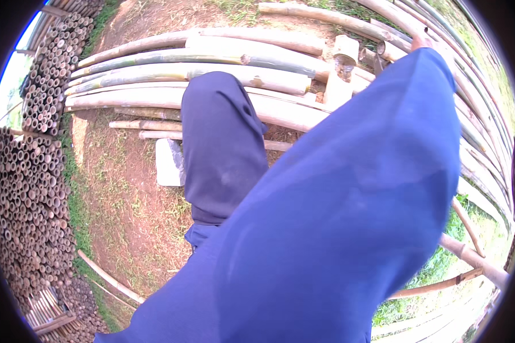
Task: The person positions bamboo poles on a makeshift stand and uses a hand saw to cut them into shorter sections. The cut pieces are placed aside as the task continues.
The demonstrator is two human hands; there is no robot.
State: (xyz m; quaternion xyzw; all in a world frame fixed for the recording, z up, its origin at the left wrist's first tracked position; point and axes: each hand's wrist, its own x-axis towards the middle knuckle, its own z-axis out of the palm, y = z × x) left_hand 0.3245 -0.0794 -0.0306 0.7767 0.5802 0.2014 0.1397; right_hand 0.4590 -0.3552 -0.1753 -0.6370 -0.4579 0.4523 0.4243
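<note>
Grassy brown earth [111, 211] beneath long bamboo poles [289, 112], stacked bamboo pieces [28, 200] at left.

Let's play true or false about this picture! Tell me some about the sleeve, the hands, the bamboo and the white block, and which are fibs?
1. The sleeve is red. False: the sleeve is blue.
2. Long bamboo poles lie beyond the dark trouser leg. True.
3. Both hands show. False: only the right hand does.
4. A white block is left of that leg. True.
5. A bamboo pile stands at the picture's left. True.
</note>
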